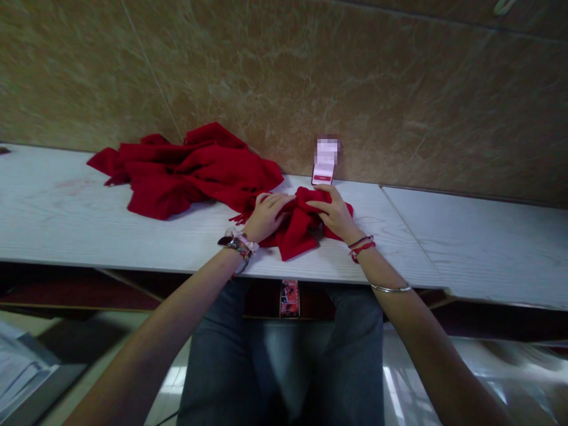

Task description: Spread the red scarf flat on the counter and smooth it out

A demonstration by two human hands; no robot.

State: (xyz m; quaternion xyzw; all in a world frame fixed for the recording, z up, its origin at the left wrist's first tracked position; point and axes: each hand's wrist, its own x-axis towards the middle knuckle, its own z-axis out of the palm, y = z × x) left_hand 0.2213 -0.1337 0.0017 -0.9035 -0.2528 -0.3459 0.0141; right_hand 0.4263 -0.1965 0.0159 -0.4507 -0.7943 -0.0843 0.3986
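Note:
A red scarf (pixel 208 171) with a fringed edge lies crumpled on the white tabletop, its larger heap to the left against the wall. A smaller gathered part of the red cloth (pixel 298 234) sits in front of me, between my hands. My left hand (pixel 267 218) rests on the left side of this bunch, fingers curled over the fabric. From the right, my right hand (pixel 336 214) pinches the folds, with the thumb side toward the middle. The fingertips partly sink into the cloth, so their exact grip is hidden.
A lit phone (pixel 323 165) leans against the brown marbled wall (pixel 284 83) just beyond my right hand. Below the table edge, a red patterned box or packet (pixel 290 299) lies on a shelf above my knees. Papers (pixel 22 367) are stacked at the lower left.

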